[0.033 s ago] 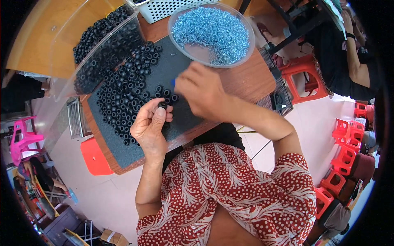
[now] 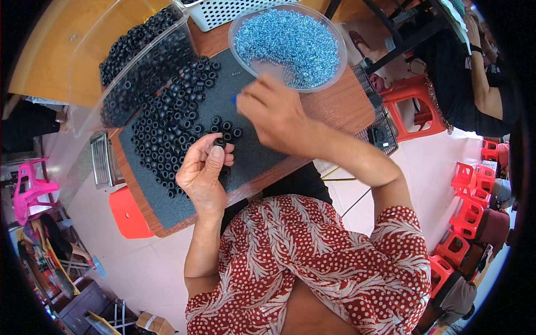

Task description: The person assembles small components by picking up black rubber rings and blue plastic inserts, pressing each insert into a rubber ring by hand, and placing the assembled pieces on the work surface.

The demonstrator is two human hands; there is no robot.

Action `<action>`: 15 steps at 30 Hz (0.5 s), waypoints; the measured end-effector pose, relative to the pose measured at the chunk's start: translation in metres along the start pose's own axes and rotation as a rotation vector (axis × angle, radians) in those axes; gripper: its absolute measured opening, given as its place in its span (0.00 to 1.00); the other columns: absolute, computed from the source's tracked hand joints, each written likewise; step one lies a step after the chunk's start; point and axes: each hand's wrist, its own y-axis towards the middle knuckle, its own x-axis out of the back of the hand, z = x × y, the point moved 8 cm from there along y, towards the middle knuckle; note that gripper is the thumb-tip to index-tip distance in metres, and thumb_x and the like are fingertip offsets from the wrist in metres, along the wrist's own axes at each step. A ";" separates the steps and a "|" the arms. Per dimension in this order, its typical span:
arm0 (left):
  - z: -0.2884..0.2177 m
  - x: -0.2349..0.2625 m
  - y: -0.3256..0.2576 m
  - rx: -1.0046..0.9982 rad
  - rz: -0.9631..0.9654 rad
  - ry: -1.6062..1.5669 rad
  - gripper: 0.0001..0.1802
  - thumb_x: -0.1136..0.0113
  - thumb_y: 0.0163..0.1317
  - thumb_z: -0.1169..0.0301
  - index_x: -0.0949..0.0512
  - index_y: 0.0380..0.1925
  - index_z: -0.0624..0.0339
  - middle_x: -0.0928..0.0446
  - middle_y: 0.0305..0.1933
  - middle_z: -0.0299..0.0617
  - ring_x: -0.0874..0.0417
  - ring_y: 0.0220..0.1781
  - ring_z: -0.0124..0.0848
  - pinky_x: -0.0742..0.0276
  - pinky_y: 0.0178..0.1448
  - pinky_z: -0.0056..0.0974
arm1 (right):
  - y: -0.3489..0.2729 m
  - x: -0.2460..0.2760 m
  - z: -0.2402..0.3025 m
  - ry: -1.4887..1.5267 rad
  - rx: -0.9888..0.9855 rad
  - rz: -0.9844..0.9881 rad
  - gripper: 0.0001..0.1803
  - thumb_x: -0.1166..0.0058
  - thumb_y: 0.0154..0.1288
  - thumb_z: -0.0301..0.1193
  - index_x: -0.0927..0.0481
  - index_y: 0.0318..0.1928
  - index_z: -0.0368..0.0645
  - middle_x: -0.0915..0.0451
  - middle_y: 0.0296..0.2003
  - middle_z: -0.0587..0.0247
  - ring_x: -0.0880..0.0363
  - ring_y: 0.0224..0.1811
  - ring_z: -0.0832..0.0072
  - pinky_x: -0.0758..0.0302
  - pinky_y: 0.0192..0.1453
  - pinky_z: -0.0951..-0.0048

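Note:
Between the thumb and fingers of my left hand (image 2: 204, 170) is a small black ring-shaped cap (image 2: 220, 143), its round opening turned up. My right hand (image 2: 276, 117) is closed, its fingers slightly blurred, and a small blue object (image 2: 234, 99) pokes out at its left side; its kind I cannot make out. Right of the caps, this hand hovers over the dark grey mat (image 2: 237, 162). Just beyond it stands a round clear tub (image 2: 343, 56) with many tiny shiny bluish pieces (image 2: 287, 42). Loose black caps (image 2: 162, 134) lie heaped on the mat, several of them right beside my left fingertips.
A clear plastic bin (image 2: 148, 53) of black caps lies tipped at the far left, opening toward the mat. Behind stands a white perforated basket (image 2: 226, 14). Red stools (image 2: 410, 106) stand right of the wooden table (image 2: 335, 109), with people seated nearby.
My right hand has moved slightly away from me, toward the tub, with the blue object in it. The left hand stays nearly still with its cap.

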 end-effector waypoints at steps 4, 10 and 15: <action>-0.002 0.011 -0.001 0.007 -0.075 -0.037 0.10 0.44 0.59 0.75 0.25 0.40 0.70 0.21 0.31 0.45 0.22 0.27 0.26 0.25 0.32 0.27 | 0.031 -0.020 -0.008 -0.236 0.179 0.172 0.09 0.45 0.40 0.26 0.28 0.26 0.38 0.29 0.25 0.60 0.31 0.34 0.66 0.35 0.41 0.70; -0.003 0.018 -0.001 0.000 -0.117 -0.088 0.11 0.43 0.59 0.76 0.25 0.40 0.71 0.21 0.31 0.47 0.21 0.27 0.27 0.24 0.31 0.28 | 0.025 -0.071 -0.018 -0.560 0.438 0.479 0.06 0.50 0.45 0.30 0.24 0.22 0.41 0.27 0.21 0.66 0.32 0.35 0.72 0.38 0.45 0.72; -0.002 0.020 -0.001 0.003 -0.116 -0.103 0.11 0.43 0.58 0.76 0.25 0.40 0.71 0.21 0.30 0.48 0.21 0.27 0.28 0.24 0.30 0.28 | 0.025 -0.071 -0.017 -0.510 0.442 0.450 0.06 0.49 0.46 0.30 0.24 0.21 0.40 0.27 0.20 0.66 0.31 0.35 0.72 0.38 0.46 0.70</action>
